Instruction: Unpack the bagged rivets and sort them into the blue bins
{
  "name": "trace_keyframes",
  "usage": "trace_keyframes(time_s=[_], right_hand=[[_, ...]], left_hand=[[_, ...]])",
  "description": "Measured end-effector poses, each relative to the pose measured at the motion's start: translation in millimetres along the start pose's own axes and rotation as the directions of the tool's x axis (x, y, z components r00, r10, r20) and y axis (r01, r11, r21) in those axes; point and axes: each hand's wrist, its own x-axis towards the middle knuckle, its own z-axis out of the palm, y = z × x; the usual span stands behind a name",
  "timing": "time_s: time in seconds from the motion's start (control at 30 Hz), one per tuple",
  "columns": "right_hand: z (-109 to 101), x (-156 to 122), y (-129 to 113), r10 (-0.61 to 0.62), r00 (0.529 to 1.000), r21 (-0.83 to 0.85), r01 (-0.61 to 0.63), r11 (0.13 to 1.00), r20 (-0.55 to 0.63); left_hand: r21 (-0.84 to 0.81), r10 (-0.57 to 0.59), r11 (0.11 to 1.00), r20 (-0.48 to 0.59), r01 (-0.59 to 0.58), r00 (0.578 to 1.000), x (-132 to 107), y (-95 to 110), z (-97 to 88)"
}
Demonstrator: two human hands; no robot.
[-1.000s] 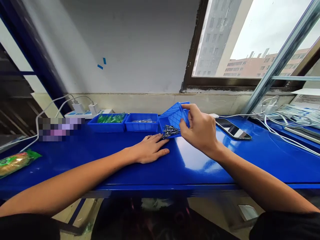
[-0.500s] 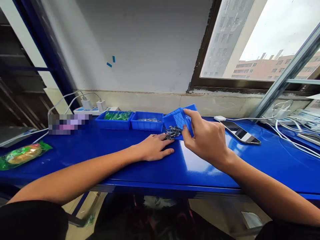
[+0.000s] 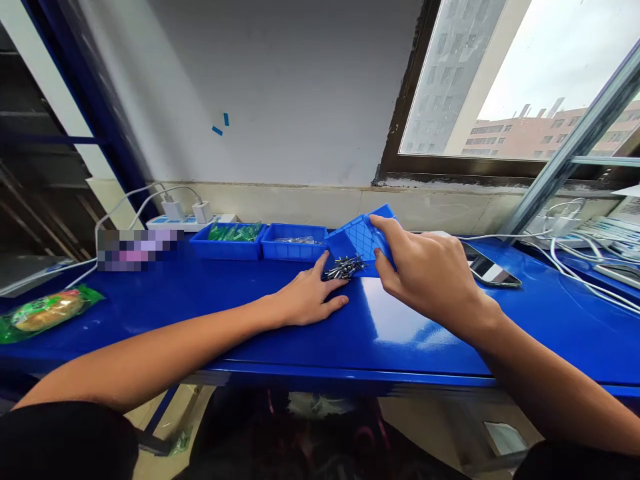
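My right hand [image 3: 427,273] grips a small blue plastic bin [image 3: 357,239] by its near rim and holds it tipped up toward me. A pile of small metal screws [image 3: 343,267] lies spilled at the bin's low edge on the blue table [image 3: 210,313]. My left hand [image 3: 310,297] rests palm down on the table just left of the screws, fingers stretched out and its fingertips touching the pile.
Two more blue bins stand at the back: one with green parts [image 3: 229,240], one with a clear bag [image 3: 294,243]. A power strip with chargers [image 3: 187,217] lies behind them. A wrapped snack [image 3: 43,311] sits far left, a phone [image 3: 487,269] and cables right.
The camera view shifted slightly left, then steadied. My right hand tipped the bin a bit further, and my left fingers lifted toward the screws.
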Motion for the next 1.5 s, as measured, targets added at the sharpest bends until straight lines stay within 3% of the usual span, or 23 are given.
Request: trace_keyframes(time_s=[0.13, 0.43, 0.7, 0.83, 1.03, 1.13, 1.2, 1.27, 1.33, 1.4, 1.5], right_hand=[[-2.3, -0.6, 0.7, -0.02, 0.998, -0.029, 0.022, 0.999, 0.052], [0.6, 7.3, 20.3, 0.11, 0.986, -0.083, -0.101, 0.991, 0.122], [45.6, 19.2, 61.5, 0.06, 0.998, -0.009, -0.06, 0.998, 0.005], [57.7, 20.4, 67.5, 0.053, 0.997, 0.07, -0.05, 0.996, -0.048], [66.4, 21.2, 71.6, 0.092, 0.994, 0.124, -0.084, 0.989, -0.054], [80.1, 20.4, 86.3, 0.194, 0.976, 0.192, -0.173, 0.966, -0.098], [94.2, 19.2, 97.7, 0.374, 0.912, 0.296, -0.316, 0.902, -0.167], [111.0, 17.8, 107.4, 0.546, 0.825, 0.447, -0.438, 0.78, -0.145], [128.4, 16.1, 113.4, 0.701, 0.713, 0.597, -0.568, 0.566, 0.015], [144.0, 14.1, 115.8, 0.765, 0.593, 0.686, -0.667, 0.291, 0.251], [159.9, 10.2, 114.9, 0.73, 0.556, 0.681, -0.712, 0.171, 0.398]], left_hand=[[0.026, 0.019, 0.999, -0.013, -0.018, 1.0, -1.3, 1.0, -1.7], [0.049, 0.057, 0.997, -0.046, -0.054, 0.997, -1.9, 1.0, -3.1], [0.011, 0.032, 0.999, -0.078, -0.031, 0.996, -0.6, 0.2, -2.0], [0.055, 0.04, 0.998, -0.07, -0.036, 0.997, -1.1, -1.7, -3.7], [0.014, -0.012, 1.0, -0.02, 0.012, 1.0, -1.0, -5.0, -6.1], [-0.001, -0.001, 1.0, 0.01, 0.001, 1.0, 1.0, -4.5, -6.9], [0.0, 0.008, 1.0, 0.012, -0.008, 1.0, 2.3, -3.1, -7.2], [-0.001, 0.003, 1.0, 0.017, -0.003, 1.0, 3.1, -0.5, -7.2], [0.0, 0.009, 1.0, 0.027, -0.009, 1.0, 3.8, 3.0, -6.8], [0.011, 0.046, 0.999, 0.014, -0.046, 0.999, 6.4, 6.5, -6.0], [0.039, 0.114, 0.993, -0.064, -0.112, 0.991, 19.3, 8.6, -4.7]])
